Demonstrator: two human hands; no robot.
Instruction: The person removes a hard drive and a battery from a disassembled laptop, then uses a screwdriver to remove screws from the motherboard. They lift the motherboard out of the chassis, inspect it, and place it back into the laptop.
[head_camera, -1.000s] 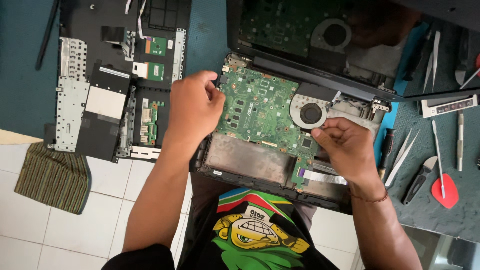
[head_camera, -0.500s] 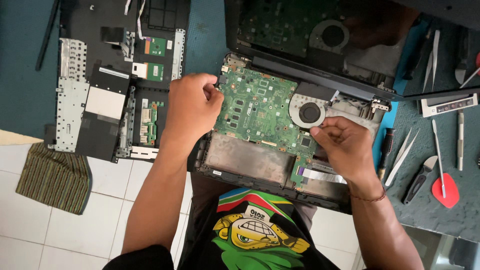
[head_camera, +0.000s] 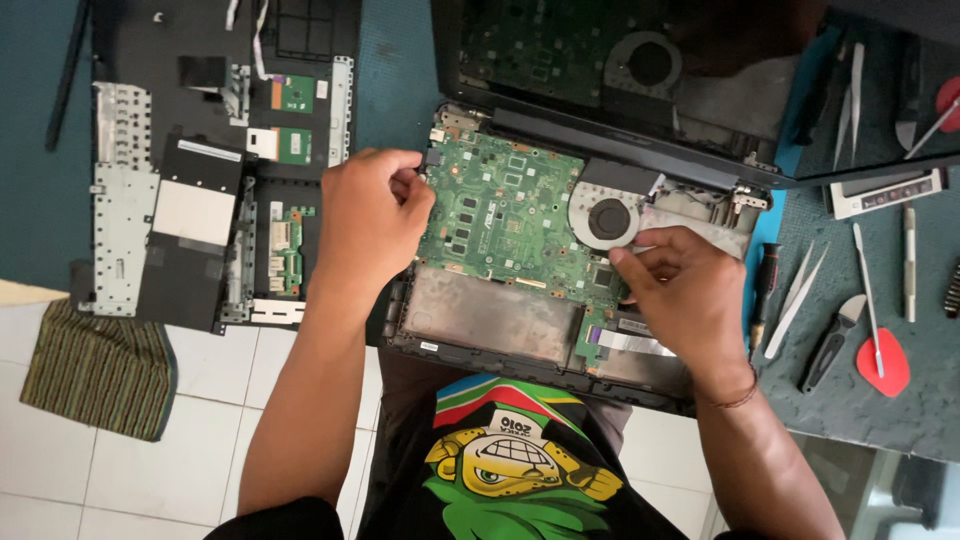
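Motherboard (head_camera: 500, 215), green, sits in the opened laptop base (head_camera: 480, 330), centre of view, screen half (head_camera: 600, 60) tilted up at 12 o'clock behind it. Left hand (head_camera: 365, 215) grips the board's 9 o'clock edge: fingers curled and pressed together around the upper-left corner, thumb tucked against them. Right hand (head_camera: 680, 290) is at the board's 4 o'clock side, just below the round cooling fan (head_camera: 605, 220); index and thumb pinch at the board edge there (cannot tell whether they hold the board itself or a small connector).

Flat ribbon cable (head_camera: 625, 342) lies just under the right hand, at 5 o'clock of the board.

Risks as I read it:
- any cable left plugged in can tear, or its socket can crack, if the board gets lifted
- two-point grip at opposite edges can flex the board if one side binds
- bare fingers on components, static risk
- fan and heat pipe overhang, can snag on the hinge (head_camera: 745, 195)

Removed cover with keyboard frame (head_camera: 190, 200) lies at 9 o'clock, well apart. Tweezers (head_camera: 795, 300), red pick tool (head_camera: 882, 362) at 3 o'clock on the grey mat (head_camera: 900, 410).
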